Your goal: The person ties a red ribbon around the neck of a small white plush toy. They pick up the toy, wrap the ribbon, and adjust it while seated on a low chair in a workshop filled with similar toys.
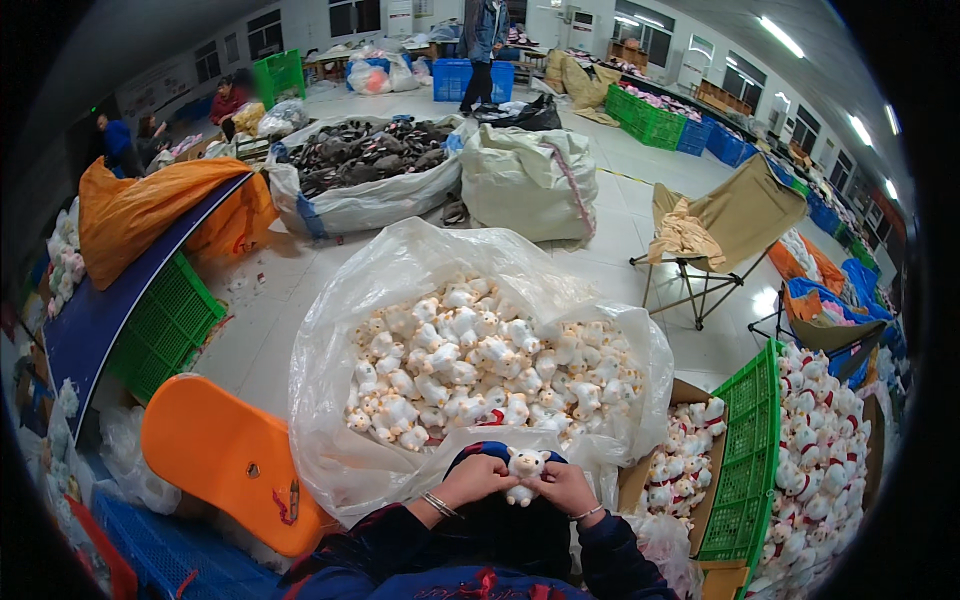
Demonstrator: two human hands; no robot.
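Note:
Over my lap, a small white plush animal (pixel 524 466) with a pale muzzle faces up between my two hands. My left hand (pixel 474 482) grips it at its left side, fingers closed. From the other side my right hand (pixel 570 490) pinches it near the neck; its fingertips are partly hidden. Just beyond lies a large clear plastic bag (pixel 325 335), its mouth spread wide. Heaped inside it are many similar white plush toys (pixel 460 350), with a bit of red among them near my hands.
To my left is an orange board (pixel 205 440) with small snips (pixel 293 500) on it. On my right stand a cardboard box (pixel 632 485) of red-ribboned plush toys and a green crate (pixel 740 450). Farther off are a folding chair (pixel 740 225), a white sack (pixel 525 180) and a standing person (pixel 482 45).

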